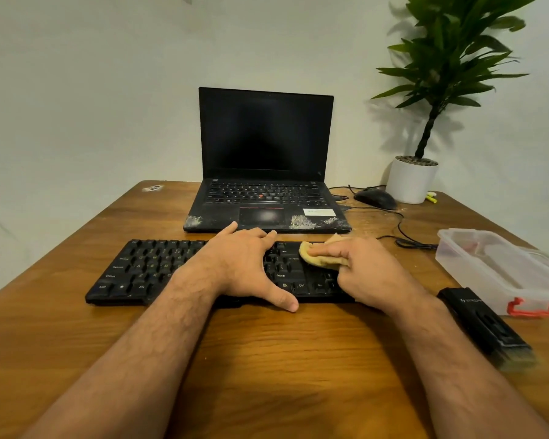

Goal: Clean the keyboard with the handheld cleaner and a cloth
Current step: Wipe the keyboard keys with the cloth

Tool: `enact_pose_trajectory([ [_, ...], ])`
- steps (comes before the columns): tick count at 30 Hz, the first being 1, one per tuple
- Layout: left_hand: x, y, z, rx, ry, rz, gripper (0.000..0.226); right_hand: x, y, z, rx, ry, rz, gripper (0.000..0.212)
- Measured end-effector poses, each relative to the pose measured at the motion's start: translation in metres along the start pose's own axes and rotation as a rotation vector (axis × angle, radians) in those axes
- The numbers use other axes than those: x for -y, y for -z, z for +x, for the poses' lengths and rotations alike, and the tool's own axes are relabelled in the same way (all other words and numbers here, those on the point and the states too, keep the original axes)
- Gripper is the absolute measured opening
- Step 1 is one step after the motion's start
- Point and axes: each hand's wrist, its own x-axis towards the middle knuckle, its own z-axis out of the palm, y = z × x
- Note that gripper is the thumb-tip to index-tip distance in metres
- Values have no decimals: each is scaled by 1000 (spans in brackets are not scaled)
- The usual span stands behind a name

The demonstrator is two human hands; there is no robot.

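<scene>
Across the flat black plastic keyboard [203, 270], set just before the open black laptop [267, 172], wiping seems the step in hand. The right hand [366, 274] pinches a crumpled yellow cloth [317, 255] onto the right-end keys; the left hand [244, 264], fingers spread, presses the middle. Next, likely steady strokes leftward. Right of the keyboard, the black handheld cleaner [485, 327] lies on the brown wooden desk [267, 359], by a pale wall.

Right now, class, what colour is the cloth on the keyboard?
Yellowish tan cloth, pressed on the black keyboard; head view.
</scene>
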Motion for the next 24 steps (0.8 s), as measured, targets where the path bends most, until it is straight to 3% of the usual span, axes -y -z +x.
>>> enact_pose_trajectory([
  [4,-1,0,-1,-6,8,-2,147,-2,8,-16,66,22,85,63],
  [8,-1,0,0,-1,12,7,146,-10,5,-18,-114,62,162,59],
  [11,-1,-1,1,2,19,6,146,-1,-3,-12,-36,120,45,63],
  [14,0,-1,0,7,18,3,148,1,-2,-18,10,141,97,59],
  [18,0,-1,0,5,6,-2,147,-11,3,-24,-125,140,252,56],
  [21,0,-1,1,1,17,-4,147,-6,-3,-18,-36,252,39,60],
  [24,0,-1,2,1,18,-3,147,-3,-3,-14,74,242,-76,58],
])
